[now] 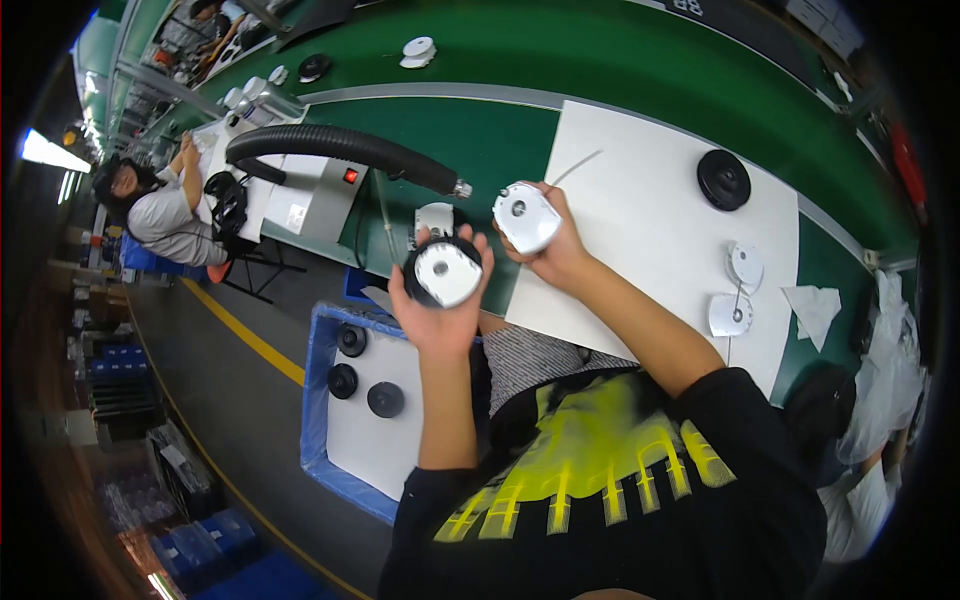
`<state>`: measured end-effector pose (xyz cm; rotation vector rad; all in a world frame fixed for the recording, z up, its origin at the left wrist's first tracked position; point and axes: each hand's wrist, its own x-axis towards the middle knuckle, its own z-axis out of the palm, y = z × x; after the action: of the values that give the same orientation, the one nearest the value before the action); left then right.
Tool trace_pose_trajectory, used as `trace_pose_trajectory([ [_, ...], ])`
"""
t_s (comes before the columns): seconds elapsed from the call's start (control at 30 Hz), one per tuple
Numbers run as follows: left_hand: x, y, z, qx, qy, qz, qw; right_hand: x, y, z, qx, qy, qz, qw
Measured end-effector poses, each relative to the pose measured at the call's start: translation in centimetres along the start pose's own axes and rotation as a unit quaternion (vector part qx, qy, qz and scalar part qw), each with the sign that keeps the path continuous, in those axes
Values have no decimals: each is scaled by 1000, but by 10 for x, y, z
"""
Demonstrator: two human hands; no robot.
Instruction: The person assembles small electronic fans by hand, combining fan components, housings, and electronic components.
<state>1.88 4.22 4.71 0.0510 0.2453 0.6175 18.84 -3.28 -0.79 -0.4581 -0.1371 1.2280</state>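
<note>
left hand grips black-rimmed disc | right hand grips white disc | blue tray: three black discs

The left hand holds a round black-rimmed part with a white face up over the table's near edge. The right hand grips a white disc just beside it, above the white sheet.

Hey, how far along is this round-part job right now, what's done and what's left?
Done is hard to judge: two white discs and one black disc lie on the white sheet. In hand: the left hand holds a black-rimmed round part, the right hand a white one. Possibly left: three black discs in the blue tray.
</note>
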Motion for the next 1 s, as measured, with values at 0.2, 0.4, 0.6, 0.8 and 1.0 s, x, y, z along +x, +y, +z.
trace_pose_trajectory([
  [0.2, 54, -25, 25, -35, -38, -84, 995, -99, -32, 68, -252, 4, -271, 929],
  [0.4, -1, -88, 54, 239, -94, -45, 965, -130, -66, 70, -669, 7, -462, 581],
  [0.6, -37, -110, 71, 446, -186, 102, 870, -138, -67, 80, -735, 11, -493, 465],
  [0.8, -45, -111, 71, 509, -204, 116, 828, -140, -65, 78, -740, -3, -527, 419],
  [1.0, -48, -112, 68, 518, -206, 126, 820, -142, -64, 76, -734, -4, -533, 421],
])
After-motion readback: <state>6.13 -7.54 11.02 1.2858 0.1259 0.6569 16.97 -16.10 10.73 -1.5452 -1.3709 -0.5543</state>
